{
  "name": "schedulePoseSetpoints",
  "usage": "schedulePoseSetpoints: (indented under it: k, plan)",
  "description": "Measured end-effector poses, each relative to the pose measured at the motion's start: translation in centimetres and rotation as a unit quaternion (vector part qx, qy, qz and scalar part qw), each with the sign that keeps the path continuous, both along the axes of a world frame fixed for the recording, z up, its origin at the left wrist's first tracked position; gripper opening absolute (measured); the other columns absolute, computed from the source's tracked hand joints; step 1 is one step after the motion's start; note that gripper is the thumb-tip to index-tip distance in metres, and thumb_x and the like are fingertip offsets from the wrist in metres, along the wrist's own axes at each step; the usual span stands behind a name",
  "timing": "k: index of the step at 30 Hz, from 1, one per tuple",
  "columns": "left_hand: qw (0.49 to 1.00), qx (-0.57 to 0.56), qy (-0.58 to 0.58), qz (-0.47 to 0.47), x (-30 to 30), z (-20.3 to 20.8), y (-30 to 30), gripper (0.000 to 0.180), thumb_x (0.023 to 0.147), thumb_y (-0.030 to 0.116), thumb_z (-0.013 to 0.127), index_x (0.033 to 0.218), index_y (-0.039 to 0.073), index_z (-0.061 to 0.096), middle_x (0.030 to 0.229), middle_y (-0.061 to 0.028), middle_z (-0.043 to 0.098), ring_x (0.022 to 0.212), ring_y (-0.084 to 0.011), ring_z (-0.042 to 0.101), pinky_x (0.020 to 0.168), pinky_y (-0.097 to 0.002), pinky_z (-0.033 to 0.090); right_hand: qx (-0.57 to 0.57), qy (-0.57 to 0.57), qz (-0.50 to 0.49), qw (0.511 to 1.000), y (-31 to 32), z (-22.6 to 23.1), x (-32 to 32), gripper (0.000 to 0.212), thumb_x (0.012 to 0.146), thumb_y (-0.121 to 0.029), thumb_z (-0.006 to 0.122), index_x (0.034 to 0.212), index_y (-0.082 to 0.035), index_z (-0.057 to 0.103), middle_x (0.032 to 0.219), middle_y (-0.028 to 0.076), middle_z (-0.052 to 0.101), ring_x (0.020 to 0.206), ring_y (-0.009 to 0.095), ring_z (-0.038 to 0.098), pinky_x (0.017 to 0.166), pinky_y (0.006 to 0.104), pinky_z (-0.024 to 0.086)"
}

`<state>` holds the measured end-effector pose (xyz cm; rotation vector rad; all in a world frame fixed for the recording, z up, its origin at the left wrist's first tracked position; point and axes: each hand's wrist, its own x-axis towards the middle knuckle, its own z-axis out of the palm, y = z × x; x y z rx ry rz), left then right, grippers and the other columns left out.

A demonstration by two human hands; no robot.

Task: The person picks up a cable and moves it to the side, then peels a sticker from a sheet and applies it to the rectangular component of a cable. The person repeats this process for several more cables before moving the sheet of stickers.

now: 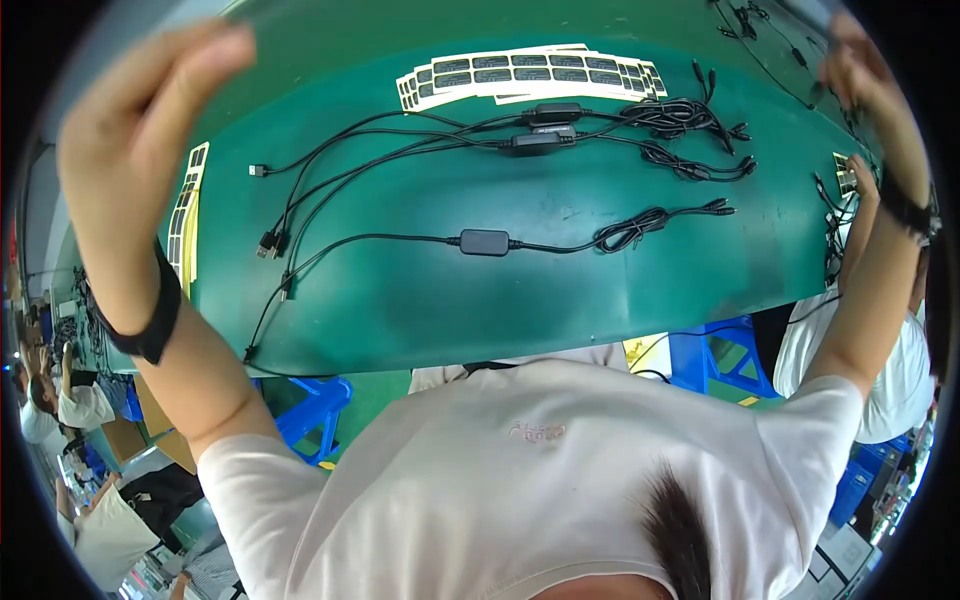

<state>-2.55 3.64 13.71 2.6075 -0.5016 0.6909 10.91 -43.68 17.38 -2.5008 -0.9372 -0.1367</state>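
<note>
My left hand (150,110) is raised at the upper left, above the table, with a black band on its wrist. Its fingers bend loosely, and nothing shows between them and the thumb. My right hand (862,80) is up at the upper right edge, fingers apart and partly bent, also seemingly holding nothing. Neither hand touches the cables on the table. A black cable with a flat rectangular box (485,242) lies nearest me, its USB plug end at the left. Farther back, several similar cables (540,140) lie together, their coiled ends (675,120) at the right.
Sheets of black labels (530,70) lie at the back of the green table (400,320), and more label strips (187,215) at its left edge. Blue stools (315,415) stand below. Another person's hand (862,180) works at the right; other people sit at the left.
</note>
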Motion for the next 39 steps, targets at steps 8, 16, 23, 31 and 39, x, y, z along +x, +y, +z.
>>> schedulePoseSetpoints:
  k: [8,16,23,31,39]
  plan:
    - [0.968,0.175,0.178,0.014,-6.1,-11.8,0.8,0.015,0.074,0.017,0.071,0.080,0.003,0.069,0.067,-0.0119,0.056,0.062,-0.0277,0.055,0.058,-0.0372,0.045,-0.125,-0.122,0.062,0.983,8.5,-16.9,-11.1,0.030,0.070,-0.014,0.072,0.098,-0.006,0.066,0.067,0.010,0.048,0.061,0.027,0.052,0.057,0.0390,0.044]
    - [0.983,0.063,0.151,0.083,-8.0,-14.4,1.0,0.019,0.071,0.010,0.072,0.088,0.004,0.068,0.089,-0.0156,0.060,0.087,-0.0328,0.056,0.076,-0.0395,0.046,-0.084,-0.073,0.083,0.990,9.3,-17.2,-13.6,0.033,0.071,-0.020,0.073,0.102,-0.007,0.067,0.082,0.009,0.056,0.073,0.027,0.055,0.065,0.0359,0.046]
    - [0.971,0.016,0.237,0.034,-9.6,-15.5,0.5,0.039,0.071,0.003,0.069,0.108,0.001,0.060,0.101,-0.0184,0.059,0.095,-0.0380,0.054,0.086,-0.0430,0.043,0.062,0.067,0.086,0.992,6.1,-12.9,-7.5,0.029,0.082,-0.023,0.068,0.103,-0.004,0.067,0.093,0.013,0.065,0.083,0.028,0.062,0.074,0.0354,0.050]
    - [0.970,-0.098,0.185,0.124,-8.9,-9.9,-0.7,0.040,0.073,0.013,0.073,0.108,-0.001,0.059,0.098,-0.0176,0.060,0.092,-0.0330,0.056,0.082,-0.0374,0.045,-0.249,-0.063,-0.336,0.906,-10.7,-16.4,19.7,0.034,0.079,-0.026,0.067,0.106,-0.004,0.067,0.090,0.015,0.067,0.084,0.032,0.064,0.077,0.0373,0.051]
    - [0.951,-0.241,0.185,0.063,-7.9,-4.2,-1.5,0.030,0.083,0.017,0.066,0.104,-0.003,0.060,0.097,-0.0151,0.062,0.090,-0.0250,0.060,0.080,-0.0338,0.046,0.041,0.081,-0.316,0.944,-8.2,-18.9,23.6,0.024,0.084,-0.027,0.064,0.078,-0.004,0.062,0.075,0.010,0.064,0.073,0.021,0.061,0.064,0.0313,0.049]
